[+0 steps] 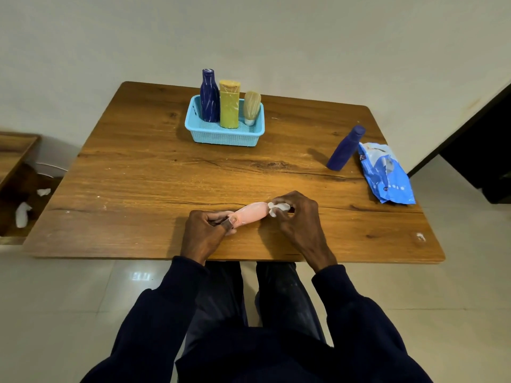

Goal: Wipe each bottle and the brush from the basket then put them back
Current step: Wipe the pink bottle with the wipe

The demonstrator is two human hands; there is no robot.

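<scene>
While the left hand (203, 233) grips one end of the pink bottle (253, 212), level between both hands, the right hand (298, 219) pinches a white wipe (278, 208) on its other end. It seems light, smooth and slippery, so wrap the body firmly.

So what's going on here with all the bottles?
Someone sitting at the wooden table is cleaning bottles. Their left hand holds a pink bottle lying sideways, and their right hand pinches a white wipe against its far end. A dark blue bottle, a yellow bottle and a brush stand in the light blue basket. Another blue bottle stands out on the table, next to a blue wipes pack.
</scene>
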